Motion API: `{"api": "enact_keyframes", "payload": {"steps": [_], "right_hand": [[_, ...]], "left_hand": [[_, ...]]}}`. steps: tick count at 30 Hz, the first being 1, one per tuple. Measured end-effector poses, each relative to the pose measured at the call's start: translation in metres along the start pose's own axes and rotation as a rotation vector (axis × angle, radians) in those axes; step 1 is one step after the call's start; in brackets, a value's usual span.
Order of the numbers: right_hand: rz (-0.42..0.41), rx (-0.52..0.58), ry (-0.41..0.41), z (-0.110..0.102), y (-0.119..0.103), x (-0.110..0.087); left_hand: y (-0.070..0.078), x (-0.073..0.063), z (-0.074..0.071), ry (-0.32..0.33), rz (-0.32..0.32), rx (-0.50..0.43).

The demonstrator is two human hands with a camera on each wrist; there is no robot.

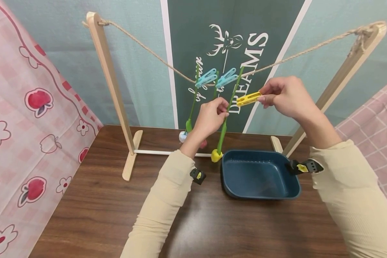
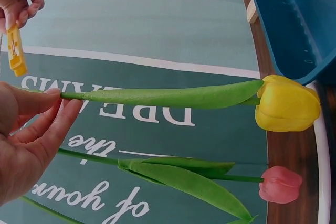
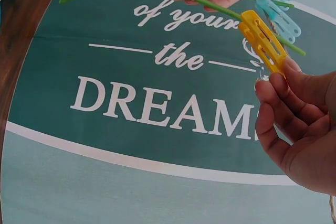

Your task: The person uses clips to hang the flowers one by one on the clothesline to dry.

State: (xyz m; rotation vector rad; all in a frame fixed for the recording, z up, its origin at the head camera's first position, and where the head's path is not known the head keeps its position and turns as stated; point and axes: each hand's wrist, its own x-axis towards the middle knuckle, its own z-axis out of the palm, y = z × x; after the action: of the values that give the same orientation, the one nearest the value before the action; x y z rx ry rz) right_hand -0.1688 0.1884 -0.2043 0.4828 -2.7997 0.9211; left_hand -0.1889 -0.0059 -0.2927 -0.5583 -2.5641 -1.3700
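Observation:
My left hand (image 1: 210, 116) pinches the green stem of an artificial yellow tulip (image 2: 289, 103), which hangs with its bloom downward. Between thumb and fingertips, my right hand (image 1: 287, 96) holds a yellow clothespin (image 1: 249, 99) close to that stem, on its right side. The stem's upper end reaches the twine rope (image 1: 148, 50). Two light-blue clothespins (image 1: 207, 77) sit on the rope just left of it. Below them hang a pink tulip (image 2: 281, 184) and a whitish tulip (image 1: 182, 136), both bloom down; my left hand partly covers the pink one in the head view.
Wooden posts (image 1: 111, 79) carry the sagging rope, and a white bar (image 1: 153, 152) runs low between them. A dark blue basin (image 1: 261, 193) stands on the brown table (image 1: 206, 222), right of the yellow bloom. Behind hangs a green printed cloth (image 1: 193, 21).

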Motion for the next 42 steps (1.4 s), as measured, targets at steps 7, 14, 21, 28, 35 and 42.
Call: {"api": "enact_keyframes", "payload": {"steps": [7,14,21,28,35,42], "right_hand": [[0.013,-0.002,0.069,-0.002,-0.005,0.002],[0.029,-0.026,0.115,-0.007,-0.01,0.004],[0.018,-0.048,0.157,-0.014,-0.016,0.007],[0.025,-0.059,0.188,-0.018,-0.021,0.011],[0.011,-0.108,0.163,-0.023,-0.026,0.014],[0.001,-0.142,0.138,-0.029,-0.033,0.017]], "left_hand": [[0.0,0.001,0.0,-0.005,-0.004,-0.007],[0.001,0.0,0.0,-0.005,-0.006,-0.013],[0.002,0.0,0.0,-0.006,-0.01,-0.018],[0.002,0.001,0.001,-0.006,-0.013,-0.017],[0.003,0.001,0.0,-0.006,-0.01,-0.014],[0.004,0.001,-0.001,-0.008,-0.006,-0.017]]}}
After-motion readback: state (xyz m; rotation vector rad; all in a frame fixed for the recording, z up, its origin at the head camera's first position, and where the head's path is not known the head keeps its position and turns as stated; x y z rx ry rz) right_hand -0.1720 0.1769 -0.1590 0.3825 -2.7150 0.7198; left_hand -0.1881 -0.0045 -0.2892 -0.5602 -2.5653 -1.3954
